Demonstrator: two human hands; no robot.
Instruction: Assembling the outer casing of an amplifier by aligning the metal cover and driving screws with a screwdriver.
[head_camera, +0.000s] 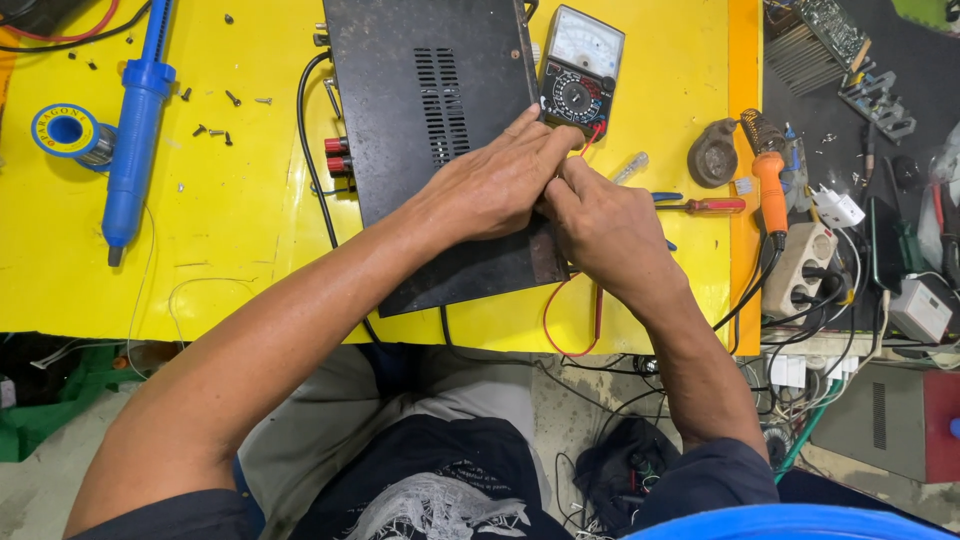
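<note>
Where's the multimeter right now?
In the head view, the multimeter lies at the top of the yellow table, against the black metal case's right edge, just above the left hand.

Both hands (555, 195) meet over black case (440, 130)

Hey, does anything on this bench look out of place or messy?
Yes. Loose screws lie scattered on the yellow table left of the black case, easy to lose. At the right edge, cables hang in a tangle below the power strip. Both hands, left and right, meet at the case's edge.
</note>
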